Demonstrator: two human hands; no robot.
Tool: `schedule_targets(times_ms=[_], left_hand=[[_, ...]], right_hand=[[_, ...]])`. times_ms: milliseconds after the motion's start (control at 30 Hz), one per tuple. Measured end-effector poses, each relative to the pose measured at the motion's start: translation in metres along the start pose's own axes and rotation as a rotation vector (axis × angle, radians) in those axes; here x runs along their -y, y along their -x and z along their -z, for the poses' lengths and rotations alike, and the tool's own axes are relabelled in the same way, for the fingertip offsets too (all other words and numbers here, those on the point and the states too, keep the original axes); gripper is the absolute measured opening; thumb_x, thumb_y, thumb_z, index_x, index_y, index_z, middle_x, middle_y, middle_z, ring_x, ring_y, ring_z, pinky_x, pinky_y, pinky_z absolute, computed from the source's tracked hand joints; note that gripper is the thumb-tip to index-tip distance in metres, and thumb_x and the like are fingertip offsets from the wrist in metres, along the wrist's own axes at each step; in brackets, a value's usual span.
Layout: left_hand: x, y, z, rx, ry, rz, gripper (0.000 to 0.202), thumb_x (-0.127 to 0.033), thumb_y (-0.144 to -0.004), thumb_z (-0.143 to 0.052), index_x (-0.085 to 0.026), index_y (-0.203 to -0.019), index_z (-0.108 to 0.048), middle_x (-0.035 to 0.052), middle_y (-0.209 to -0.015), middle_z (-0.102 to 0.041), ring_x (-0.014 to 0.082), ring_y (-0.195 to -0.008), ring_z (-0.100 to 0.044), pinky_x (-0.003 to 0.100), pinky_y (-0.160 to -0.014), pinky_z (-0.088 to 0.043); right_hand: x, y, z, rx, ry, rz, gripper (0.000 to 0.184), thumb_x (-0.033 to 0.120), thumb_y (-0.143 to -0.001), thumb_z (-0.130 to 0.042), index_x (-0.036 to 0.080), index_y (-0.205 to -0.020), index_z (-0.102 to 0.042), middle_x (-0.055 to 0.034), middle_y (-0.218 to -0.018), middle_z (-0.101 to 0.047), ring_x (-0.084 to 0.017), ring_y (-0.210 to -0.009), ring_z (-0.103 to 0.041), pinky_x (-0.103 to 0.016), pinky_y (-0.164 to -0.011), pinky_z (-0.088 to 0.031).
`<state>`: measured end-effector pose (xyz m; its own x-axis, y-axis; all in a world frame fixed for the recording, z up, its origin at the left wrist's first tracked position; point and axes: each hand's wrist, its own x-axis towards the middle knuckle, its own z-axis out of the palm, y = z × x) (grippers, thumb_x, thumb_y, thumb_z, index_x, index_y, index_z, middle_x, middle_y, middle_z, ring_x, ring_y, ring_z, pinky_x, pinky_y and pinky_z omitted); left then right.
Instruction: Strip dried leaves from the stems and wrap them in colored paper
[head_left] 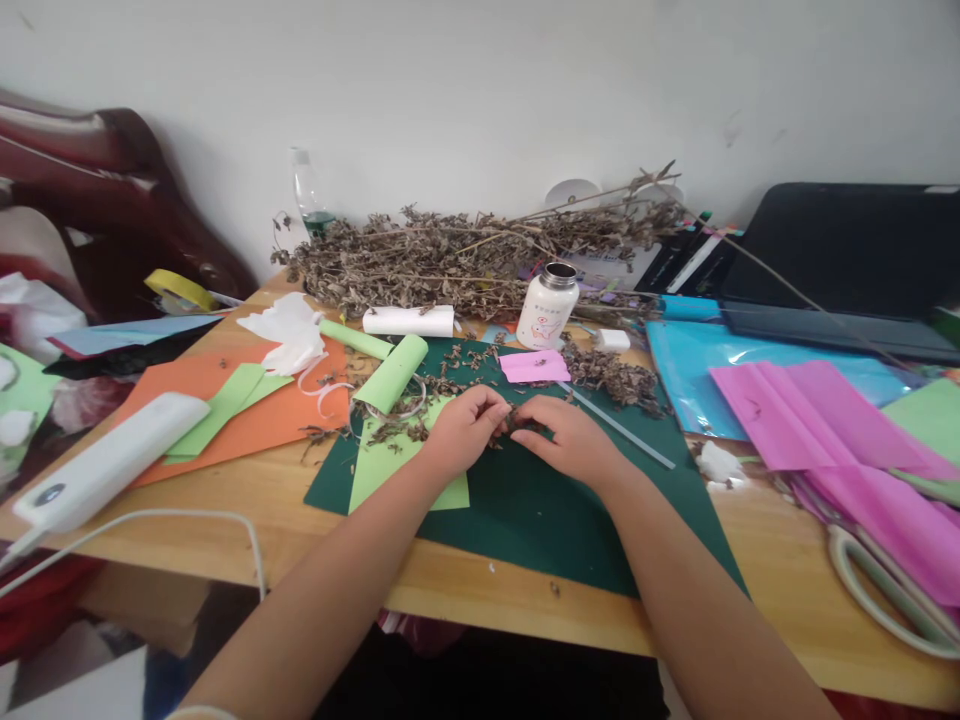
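Over the dark green mat, my left hand and my right hand meet at the fingertips. Both have closed fingers around a small bit of dried plant, mostly hidden by them. Beneath my left hand lies a light green paper sheet, strewn with dried leaves. A rolled light green paper rests just left of it. Beyond my hands are a small pink paper and a heap of crumbled dried leaves. A clear strip lies by my right hand.
A large dried plant bundle spans the back, behind an uncapped white bottle. Orange paper and a white power bank with a cable are left. Right are pink paper, scissors and a dark laptop.
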<state>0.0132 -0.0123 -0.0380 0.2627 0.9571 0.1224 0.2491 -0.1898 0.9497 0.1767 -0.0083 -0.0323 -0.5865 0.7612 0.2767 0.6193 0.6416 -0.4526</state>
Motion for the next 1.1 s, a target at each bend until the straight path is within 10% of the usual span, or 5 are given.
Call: schedule_targets(times_ms=[533,767,1100], left_hand=[[-0.001,-0.003,-0.001,-0.016,0.223,0.034,0.009,-0.024,-0.073,-0.044,-0.016,-0.069,-0.041,-0.0039,-0.056,-0.05,0.0063,-0.049,-0.047,0.019,-0.05,-0.04],[0.001,-0.006,0.008,-0.177,0.106,-0.009,0.02,-0.029,-0.076,-0.04,-0.016,-0.061,-0.042,-0.0041,-0.052,-0.046,0.0068,-0.051,-0.044,0.02,-0.053,-0.036],[0.002,-0.001,0.004,0.054,-0.384,-0.108,0.016,-0.029,-0.072,-0.043,-0.018,-0.065,-0.052,-0.0015,-0.062,-0.053,0.0109,-0.059,-0.047,0.022,-0.055,-0.034]], right_hand=[[0.002,-0.002,-0.002,-0.051,0.033,0.011,0.019,0.025,-0.08,-0.038,0.017,-0.072,-0.052,-0.0045,-0.072,-0.054,-0.014,-0.07,-0.048,-0.025,-0.063,-0.037],[-0.006,0.001,0.005,-0.103,0.036,-0.011,0.02,0.024,-0.079,-0.039,0.017,-0.067,-0.053,-0.0037,-0.067,-0.054,-0.013,-0.065,-0.048,-0.024,-0.06,-0.037],[-0.01,0.002,0.01,-0.176,-0.002,-0.07,0.021,0.026,-0.079,-0.039,0.018,-0.075,-0.057,-0.0051,-0.075,-0.06,-0.015,-0.073,-0.053,-0.027,-0.065,-0.04]])
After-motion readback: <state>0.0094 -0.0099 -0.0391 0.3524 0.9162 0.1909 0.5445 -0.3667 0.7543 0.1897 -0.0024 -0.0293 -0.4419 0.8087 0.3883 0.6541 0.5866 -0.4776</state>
